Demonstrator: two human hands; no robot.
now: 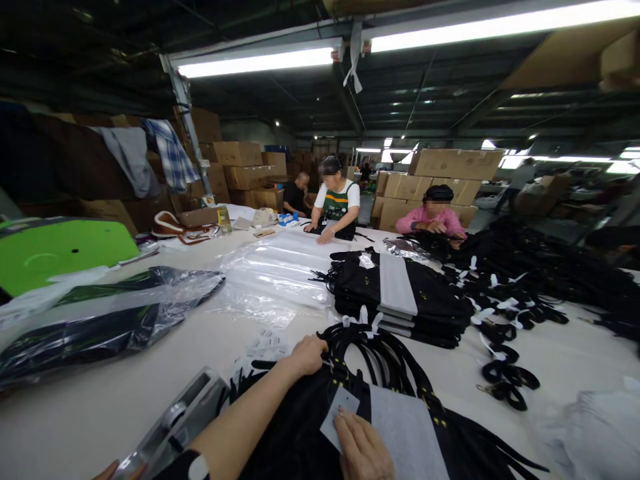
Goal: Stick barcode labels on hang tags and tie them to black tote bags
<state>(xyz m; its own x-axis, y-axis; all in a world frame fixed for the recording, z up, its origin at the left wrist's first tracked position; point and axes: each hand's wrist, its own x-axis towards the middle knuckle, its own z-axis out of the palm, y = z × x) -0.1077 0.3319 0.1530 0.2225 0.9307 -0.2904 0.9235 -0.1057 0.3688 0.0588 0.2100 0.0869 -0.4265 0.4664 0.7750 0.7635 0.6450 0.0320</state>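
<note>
A black bag [300, 413] with long looped straps [400, 347] lies in front of me, a white paper band [407, 427] around it. My left hand [307, 355] reaches across from the lower left. Its fingers are curled on a black strap near the bag's top edge. Lower down, my right hand [363, 443] has its fingers closed on a pale grey tag [341, 408] lying against the bag. Left of my left arm is a grey metal tool [187, 407]. Fingertips [107, 470] touch its lower end; whose they are I cannot tell.
Stacked black bags [400, 293] stand ahead, with clear plastic sheets [280, 270] beside them. A plastic-wrapped bundle [115, 320] and a green machine [65, 253] are left. Black straps [507, 373] lie right. Two co-workers [337, 200] [435, 217] work across the table.
</note>
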